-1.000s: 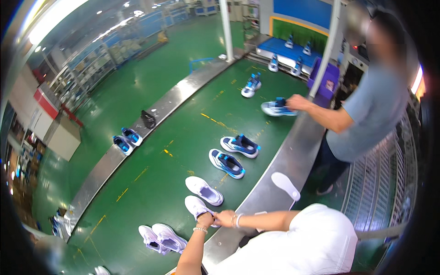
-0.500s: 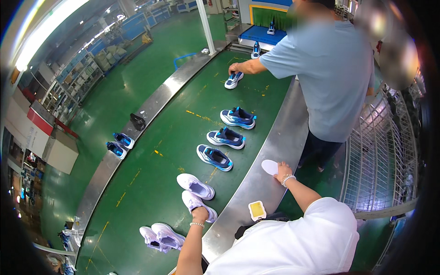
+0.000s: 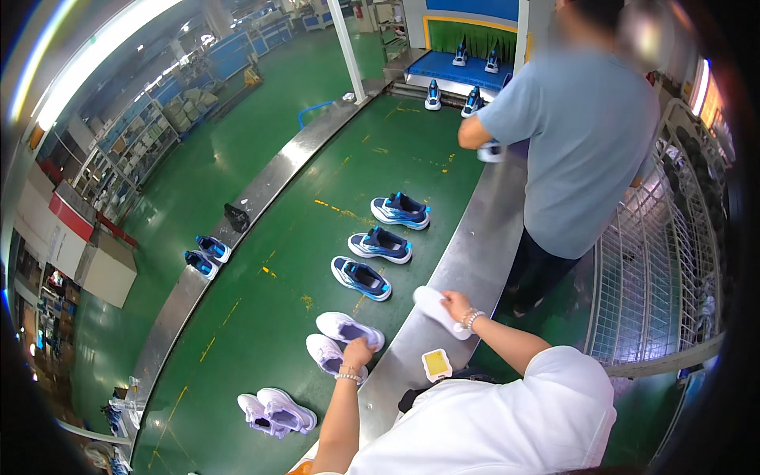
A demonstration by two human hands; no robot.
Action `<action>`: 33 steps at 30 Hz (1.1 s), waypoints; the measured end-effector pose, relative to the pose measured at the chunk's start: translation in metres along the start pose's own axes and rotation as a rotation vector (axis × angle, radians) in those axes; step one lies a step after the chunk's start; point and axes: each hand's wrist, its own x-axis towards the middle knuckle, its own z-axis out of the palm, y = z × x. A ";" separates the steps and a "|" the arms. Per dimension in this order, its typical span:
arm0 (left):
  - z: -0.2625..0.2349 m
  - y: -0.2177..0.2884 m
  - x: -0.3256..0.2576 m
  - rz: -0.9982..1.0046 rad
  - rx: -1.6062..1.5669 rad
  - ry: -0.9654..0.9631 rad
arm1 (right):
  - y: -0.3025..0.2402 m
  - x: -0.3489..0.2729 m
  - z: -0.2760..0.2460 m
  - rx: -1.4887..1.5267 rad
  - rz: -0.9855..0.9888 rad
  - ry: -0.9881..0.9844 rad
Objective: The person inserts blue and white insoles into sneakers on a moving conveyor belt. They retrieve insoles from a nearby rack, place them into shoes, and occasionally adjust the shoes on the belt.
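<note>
Head view: a long green belt (image 3: pixel 261 324) runs btw 2 shiny metal edges. It's flat & smooth w/ scuffed yellow marks. On it sit pale shoes (image 3: pixel 340 323), soft-looking, w/ round toes & thick white bottoms. The dark blue shoes (image 3: pixel 380 244) have bright blue bits & wavy white bottoms. A white insole (image 3: pixel 432 305) is thin, flat & long w/ round ends. By the person's tummy, on the near metal edge (image 3: pixel 475 237), is a small white tray (image 3: pixel 437 365) w/ a yellow middle.

Count: 4 pale shoes, in 2 pairs; 3 dark blue ones in a row past them; 2 blue shoes (image 3: pixel 207 256) on the far metal edge, nr 1 black crumpled thing (image 3: pixel 236 217). 1 insole, 1 tray. 1 co-worker (image 3: pixel 582 150) in a gray-blue top stands on the R, by a wire rack (image 3: pixel 625 293).

Hands: R hand (image 3: pixel 457 305) is closed on the insole's side, fingers bent, holding it over the near metal edge; can't tell if it touches the metal. L hand (image 3: pixel 360 352) is half curled at the back of the upper pale pair; can't tell if it's gripping.
</note>
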 end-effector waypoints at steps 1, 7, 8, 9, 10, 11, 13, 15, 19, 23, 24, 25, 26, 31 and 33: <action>0.000 0.007 -0.007 0.077 -0.114 -0.060 | -0.008 0.002 0.009 0.195 0.007 -0.180; -0.028 0.067 -0.061 -0.252 -1.396 0.120 | -0.118 -0.046 0.050 0.539 0.034 -0.673; -0.029 0.062 -0.063 -0.336 -1.494 0.175 | -0.123 -0.050 0.062 0.432 -0.009 -0.681; -0.020 0.053 -0.062 -0.336 -1.493 0.254 | -0.123 -0.054 0.065 0.296 -0.044 -0.670; -0.017 0.047 -0.067 -0.365 -1.502 0.338 | -0.146 -0.061 0.053 0.156 -0.082 -0.670; -0.017 0.043 -0.069 -0.394 -1.506 0.423 | -0.159 -0.066 0.049 0.018 -0.124 -0.668; -0.012 0.031 -0.071 -0.396 -1.542 0.465 | -0.186 -0.078 0.041 -0.316 -0.302 -0.610; -0.003 0.029 -0.066 -0.291 -1.531 0.523 | -0.196 -0.080 0.033 -0.597 -0.533 -0.588; 0.001 0.029 -0.059 -0.379 -1.496 0.394 | -0.193 -0.072 0.031 -0.641 -0.532 -0.616; 0.031 0.005 -0.043 -0.435 -1.377 0.785 | -0.175 -0.044 0.020 -0.248 -0.127 -0.855; 0.037 -0.001 -0.036 -0.415 -1.243 0.784 | -0.171 -0.034 0.015 -0.198 -0.027 -0.907; 0.071 -0.035 -0.017 -0.358 -0.964 0.829 | -0.175 -0.025 0.016 -0.164 0.053 -0.974; 0.069 -0.029 -0.007 -0.342 -0.835 0.811 | -0.176 -0.014 0.012 -0.151 0.121 -1.004; 0.058 -0.026 0.019 -0.221 -0.488 1.022 | -0.172 0.022 0.039 0.076 0.195 -1.170; 0.041 -0.021 0.016 -0.315 -0.541 0.974 | -0.171 0.033 0.054 0.140 0.188 -1.222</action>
